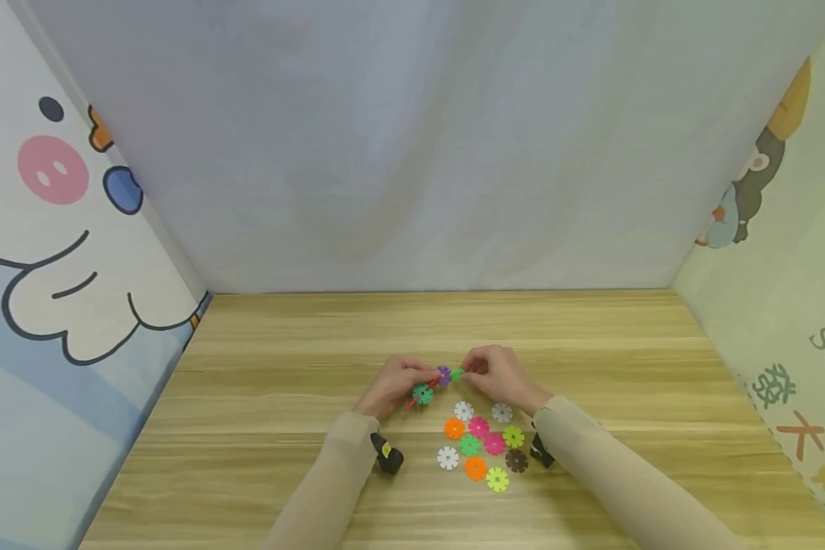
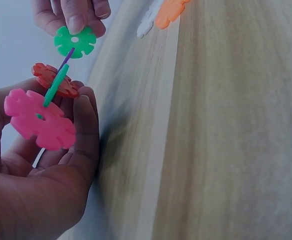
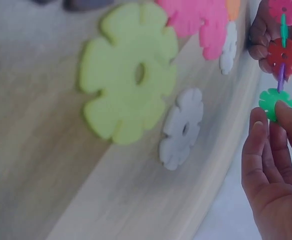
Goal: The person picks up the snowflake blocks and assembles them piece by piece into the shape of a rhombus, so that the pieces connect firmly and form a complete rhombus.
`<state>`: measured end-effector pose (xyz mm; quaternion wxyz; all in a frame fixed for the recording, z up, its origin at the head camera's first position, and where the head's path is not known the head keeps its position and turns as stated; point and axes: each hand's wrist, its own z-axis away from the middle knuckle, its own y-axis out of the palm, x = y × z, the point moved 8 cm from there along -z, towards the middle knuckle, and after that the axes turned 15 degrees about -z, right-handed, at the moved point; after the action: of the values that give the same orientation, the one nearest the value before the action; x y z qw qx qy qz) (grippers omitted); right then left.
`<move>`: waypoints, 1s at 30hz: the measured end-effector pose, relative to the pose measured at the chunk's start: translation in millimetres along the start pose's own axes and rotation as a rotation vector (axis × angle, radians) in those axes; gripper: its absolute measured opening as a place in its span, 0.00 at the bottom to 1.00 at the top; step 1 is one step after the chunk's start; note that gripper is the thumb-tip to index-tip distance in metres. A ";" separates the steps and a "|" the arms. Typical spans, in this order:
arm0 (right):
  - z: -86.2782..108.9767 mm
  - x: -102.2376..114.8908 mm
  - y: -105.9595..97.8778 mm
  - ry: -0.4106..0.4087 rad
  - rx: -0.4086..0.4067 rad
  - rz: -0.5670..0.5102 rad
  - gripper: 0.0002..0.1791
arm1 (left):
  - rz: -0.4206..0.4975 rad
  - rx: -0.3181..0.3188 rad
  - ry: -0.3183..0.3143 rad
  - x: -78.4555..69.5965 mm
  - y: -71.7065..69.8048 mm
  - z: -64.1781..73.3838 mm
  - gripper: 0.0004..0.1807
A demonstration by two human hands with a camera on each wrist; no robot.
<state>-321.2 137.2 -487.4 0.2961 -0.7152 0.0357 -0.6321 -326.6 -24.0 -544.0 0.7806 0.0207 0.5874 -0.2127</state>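
Observation:
Slotted snowflake discs are joined edge to edge in a chain between the two hands. It runs from a pink disc (image 2: 36, 120) through a teal disc (image 1: 422, 394), a red disc (image 3: 284, 52) and a purple disc (image 1: 443, 375) to a green disc (image 2: 83, 42). The left hand (image 1: 397, 383) pinches the chain at the red disc. Between thumb and fingers, the right hand (image 1: 500, 374) holds the green disc, which meets the purple one. Neighbouring discs stand crosswise, so some show only as thin edges. Both hands hold the chain above the table.
Loose discs lie on the wooden table (image 1: 282, 367) in front of the hands: white (image 1: 448, 457), orange (image 1: 476, 468), pink (image 1: 494, 444), green (image 1: 470, 445), yellow-green (image 1: 497, 480) and dark brown (image 1: 517, 461). A pale curtain-like wall (image 1: 440, 153) stands behind, with cartoon-printed panels on both sides.

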 end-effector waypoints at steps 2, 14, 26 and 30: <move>-0.4 0.5 0.5 -0.006 -0.001 0.004 0.04 | 0.001 -0.004 -0.011 1.5 -0.4 -0.5 0.09; 0.3 5.5 0.8 -0.025 -0.031 -0.013 0.05 | -0.008 -0.033 -0.042 4.5 -2.3 -0.4 0.08; -1.1 4.6 1.2 -0.006 -0.044 -0.010 0.05 | 0.008 -0.039 -0.050 6.3 -3.3 -1.0 0.09; -1.4 3.1 0.6 0.000 -0.046 -0.026 0.05 | -0.008 -0.046 -0.059 6.2 -3.8 -0.7 0.09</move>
<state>-321.7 134.8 -484.9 0.2714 -0.7222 0.0411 -0.6349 -327.2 -29.2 -549.1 0.7969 -0.0061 0.5691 -0.2027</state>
